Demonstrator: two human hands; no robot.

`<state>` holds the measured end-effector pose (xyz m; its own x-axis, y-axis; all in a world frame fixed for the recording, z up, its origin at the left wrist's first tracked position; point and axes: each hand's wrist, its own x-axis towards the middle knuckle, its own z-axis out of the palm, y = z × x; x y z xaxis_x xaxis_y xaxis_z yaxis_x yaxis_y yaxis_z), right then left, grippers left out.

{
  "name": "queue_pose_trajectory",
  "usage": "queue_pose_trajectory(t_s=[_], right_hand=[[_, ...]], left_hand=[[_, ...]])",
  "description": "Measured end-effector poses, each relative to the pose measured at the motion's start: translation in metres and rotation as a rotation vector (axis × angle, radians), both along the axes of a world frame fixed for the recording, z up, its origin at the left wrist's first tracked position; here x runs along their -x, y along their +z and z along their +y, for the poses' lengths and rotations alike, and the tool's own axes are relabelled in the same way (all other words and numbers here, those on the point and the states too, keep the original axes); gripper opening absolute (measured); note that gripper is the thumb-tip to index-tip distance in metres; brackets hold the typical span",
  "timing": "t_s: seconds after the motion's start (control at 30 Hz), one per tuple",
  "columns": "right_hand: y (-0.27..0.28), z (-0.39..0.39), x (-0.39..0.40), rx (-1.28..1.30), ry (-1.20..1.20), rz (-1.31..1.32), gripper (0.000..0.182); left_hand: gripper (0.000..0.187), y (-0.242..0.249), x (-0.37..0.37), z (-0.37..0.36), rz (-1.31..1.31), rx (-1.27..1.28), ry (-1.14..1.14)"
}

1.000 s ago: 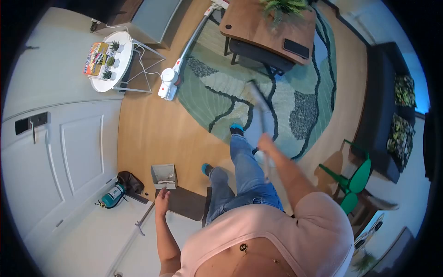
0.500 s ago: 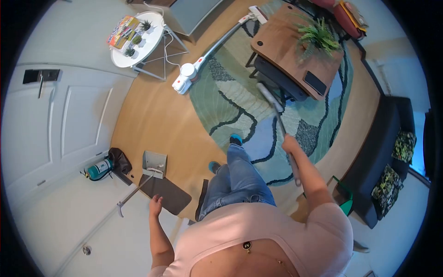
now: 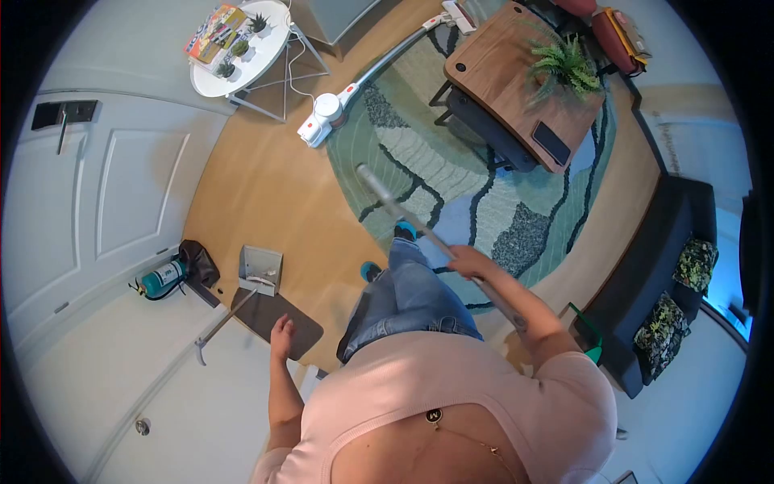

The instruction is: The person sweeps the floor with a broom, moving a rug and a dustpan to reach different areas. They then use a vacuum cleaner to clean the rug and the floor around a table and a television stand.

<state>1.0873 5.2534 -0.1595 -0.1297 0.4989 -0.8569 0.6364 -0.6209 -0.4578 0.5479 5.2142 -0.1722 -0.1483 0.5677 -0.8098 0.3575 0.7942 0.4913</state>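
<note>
My right hand point(image 3: 472, 263) is wrapped around the shaft of a long grey broom point(image 3: 431, 234). Its pale narrow head point(image 3: 376, 184) points away from me to the left, blurred over the rug's edge near my foot, while the handle's back end runs along my forearm. Nothing is in my left hand point(image 3: 281, 332), which hangs at my side with loosely bent fingers over a brown mat point(image 3: 284, 319). Closest to that hand is a grey long-handled dustpan point(image 3: 260, 270) with some light debris in it. Its handle point(image 3: 219, 329) slants toward the wall.
A green patterned rug point(image 3: 419, 153) lies under a wooden coffee table point(image 3: 500, 60) bearing a fern and a phone. A white stick vacuum point(image 3: 326, 109) rests along the rug's edge. A teal fire extinguisher point(image 3: 164, 277) is by the door, and a dark sofa point(image 3: 645, 274) at right.
The broom head has swung left from beside the coffee table toward the rug's left edge. My right hand has moved left and slightly nearer, still gripping it. My left hand has shifted slightly.
</note>
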Motion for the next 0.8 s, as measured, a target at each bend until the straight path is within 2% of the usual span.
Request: queue_pose_trajectory(t_s=[0.03, 0.1, 0.17, 0.2, 0.27, 0.3, 0.33, 0.37, 0.4, 0.47, 0.57, 0.67, 0.73, 0.8], right_hand=[[0.013, 0.004, -0.013, 0.061, -0.067, -0.080, 0.033], [-0.017, -0.007, -0.044, -0.038, -0.058, -0.268, 0.035], [-0.045, -0.006, -0.070, -0.139, 0.114, -0.557, 0.040], [-0.060, -0.001, -0.070, -0.129, 0.103, -0.583, 0.036], [-0.098, 0.005, -0.064, -0.112, 0.085, -0.637, 0.027], [-0.127, 0.004, -0.051, -0.222, 0.403, -0.613, 0.026], [-0.163, 0.001, -0.029, -0.332, 0.722, -0.576, 0.025], [-0.203, -0.004, 0.000, -0.276, 0.554, -0.398, 0.016], [-0.130, 0.024, 0.043, -0.047, 0.154, -0.319, 0.020], [-0.122, 0.024, 0.099, -0.121, 0.139, -0.296, 0.029], [-0.077, 0.041, 0.103, -0.094, 0.151, -0.022, 0.036], [-0.009, 0.056, 0.087, -0.017, 0.020, 0.038, 0.038], [0.000, 0.062, 0.068, 0.079, -0.149, -0.114, 0.037], [-0.034, 0.066, 0.037, -0.091, 0.020, -0.320, 0.045]], left_hand=[[0.036, -0.003, 0.021, -0.014, 0.052, -0.001, 0.012], [0.034, 0.002, 0.055, -0.036, 0.123, 0.135, 0.063], [0.033, 0.024, 0.064, -0.043, 0.194, 0.256, 0.103], [0.032, 0.029, 0.067, -0.045, 0.229, 0.318, 0.127], [0.034, 0.030, 0.065, -0.041, 0.246, 0.260, 0.085], [0.035, 0.028, 0.063, -0.038, 0.254, 0.229, 0.068], [0.036, 0.024, 0.061, -0.033, 0.271, 0.133, -0.050], [0.036, 0.016, 0.059, -0.024, 0.289, 0.039, -0.168], [0.037, 0.006, 0.059, -0.014, 0.306, -0.054, -0.289], [0.038, -0.013, 0.052, 0.015, 0.212, -0.072, -0.401], [0.036, 0.006, 0.020, 0.063, -0.065, 0.000, -0.052], [0.036, 0.008, 0.060, 0.070, 0.035, -0.022, -0.030], [0.036, 0.000, 0.103, 0.056, 0.088, 0.033, 0.022], [0.036, -0.003, 0.134, 0.049, 0.161, 0.099, 0.019]])
